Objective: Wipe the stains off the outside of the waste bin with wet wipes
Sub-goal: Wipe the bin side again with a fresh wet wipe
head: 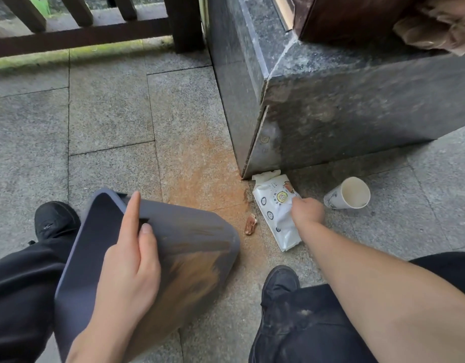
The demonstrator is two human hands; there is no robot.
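Your right hand [306, 211] is pinching a white wet wipe [285, 212] at the opening of the wipes pack [274, 210], fingers curled round the sheet. The pack is lying flat on the stone paving [108, 113], just beside the corner of the dark granite plinth [357, 106]. Your left hand [131, 260] is steadying the waste bin [189, 255], index finger stretched straight along its rim and thumb pressing on the outside wall. The grey bin is lying tilted on its side between your black shoes [54, 221], its brown-stained side facing up. A paper cup [348, 193] is lying tipped over near the pack, and a small brown scrap [250, 225] is sitting between bin and pack.
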